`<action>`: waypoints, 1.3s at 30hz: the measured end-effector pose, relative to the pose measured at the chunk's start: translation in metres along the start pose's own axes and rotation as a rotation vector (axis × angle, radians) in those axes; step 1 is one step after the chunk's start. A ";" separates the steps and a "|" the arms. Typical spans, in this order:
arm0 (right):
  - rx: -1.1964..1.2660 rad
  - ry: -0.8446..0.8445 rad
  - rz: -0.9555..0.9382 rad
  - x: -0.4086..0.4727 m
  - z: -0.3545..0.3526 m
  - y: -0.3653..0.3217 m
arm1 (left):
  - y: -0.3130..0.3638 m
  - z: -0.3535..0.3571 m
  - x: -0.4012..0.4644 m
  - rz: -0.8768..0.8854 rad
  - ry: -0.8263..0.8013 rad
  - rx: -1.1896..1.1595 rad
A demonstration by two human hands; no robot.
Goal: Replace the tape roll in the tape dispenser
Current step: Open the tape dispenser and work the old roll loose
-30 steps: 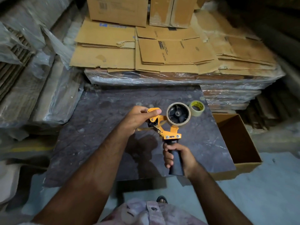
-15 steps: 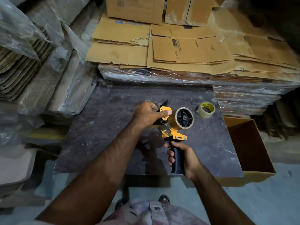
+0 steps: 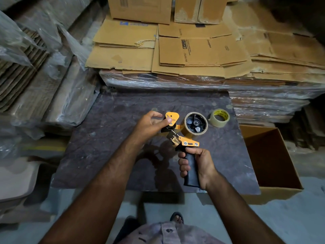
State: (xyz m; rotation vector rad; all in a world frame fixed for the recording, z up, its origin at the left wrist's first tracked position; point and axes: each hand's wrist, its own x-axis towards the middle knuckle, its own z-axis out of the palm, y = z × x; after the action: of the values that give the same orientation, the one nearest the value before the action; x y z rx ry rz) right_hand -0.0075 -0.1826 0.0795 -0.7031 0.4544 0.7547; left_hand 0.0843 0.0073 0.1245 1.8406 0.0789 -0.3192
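An orange tape dispenser with a black handle is held above the dark slab. My right hand grips its handle. On the dispenser's black hub sits a nearly bare brown cardboard core. My left hand pinches the orange front flap by the roller at the dispenser's front end. A fresh roll of clear tape with a yellow inner label lies flat on the slab, just right of the dispenser and apart from both hands.
An open cardboard box stands on the floor at the slab's right edge. Flattened cartons on plastic-wrapped stacks rise behind the slab. Wrapped cardboard bundles lean at the left. My sandalled foot shows below.
The dispenser has turned so the hub faces up more, and my left thumb has shifted onto the orange front flap. The view has drifted slightly; the loose roll has stayed put.
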 end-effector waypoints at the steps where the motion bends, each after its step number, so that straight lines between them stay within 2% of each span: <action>1: -0.013 0.004 0.004 -0.001 -0.002 -0.004 | -0.008 0.002 -0.003 0.033 0.007 -0.045; 3: -0.035 0.005 0.015 -0.002 -0.004 -0.011 | -0.024 0.001 -0.011 0.105 0.021 -0.069; 7: -0.057 -0.013 0.047 -0.006 -0.004 -0.020 | -0.042 0.002 -0.025 0.290 0.080 0.117; 10: -0.048 -0.037 0.052 -0.009 -0.005 -0.024 | -0.035 0.003 -0.027 0.374 0.129 0.169; 20: -0.061 -0.101 0.081 -0.012 -0.021 -0.031 | -0.005 -0.003 -0.023 0.597 0.148 0.405; 26: -0.017 -0.265 0.100 -0.016 -0.042 -0.024 | 0.026 -0.018 -0.013 0.581 0.040 0.626; 33: 0.013 -0.366 0.135 -0.022 -0.051 -0.026 | 0.045 -0.020 -0.004 0.460 -0.096 0.477; 39: 0.024 -0.305 0.154 -0.028 -0.049 -0.024 | 0.038 -0.019 0.007 0.326 -0.219 0.262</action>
State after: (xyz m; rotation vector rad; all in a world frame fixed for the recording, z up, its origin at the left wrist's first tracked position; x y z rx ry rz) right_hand -0.0139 -0.2431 0.0723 -0.5230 0.2401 0.9822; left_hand 0.1022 0.0136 0.1631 2.0254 -0.4289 -0.3092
